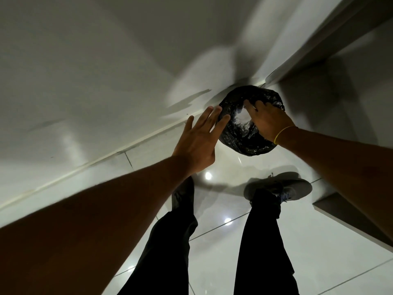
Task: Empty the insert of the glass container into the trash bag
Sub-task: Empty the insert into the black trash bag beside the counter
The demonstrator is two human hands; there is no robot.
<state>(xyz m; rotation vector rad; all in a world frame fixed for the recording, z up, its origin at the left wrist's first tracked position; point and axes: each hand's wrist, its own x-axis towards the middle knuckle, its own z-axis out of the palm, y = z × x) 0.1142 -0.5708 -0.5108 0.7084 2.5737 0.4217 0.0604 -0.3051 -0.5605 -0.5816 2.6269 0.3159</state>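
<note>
A black trash bag (240, 139) sits on the glossy floor in the corner where the wall meets a door frame, its mouth rolled open with something pale and shiny inside. My right hand (270, 122) rests on the bag's right rim, its fingers reaching into the opening; I cannot tell whether it pinches the plastic. My left hand (200, 141) hovers at the bag's left edge with fingers spread, fingertips touching or nearly touching the plastic. No glass container or insert is in view.
White wall (85, 71) runs along the left with a skirting line (106, 156). A dark door frame (319, 45) stands at the upper right. My legs and grey shoes (282, 188) stand on the tiled floor just behind the bag.
</note>
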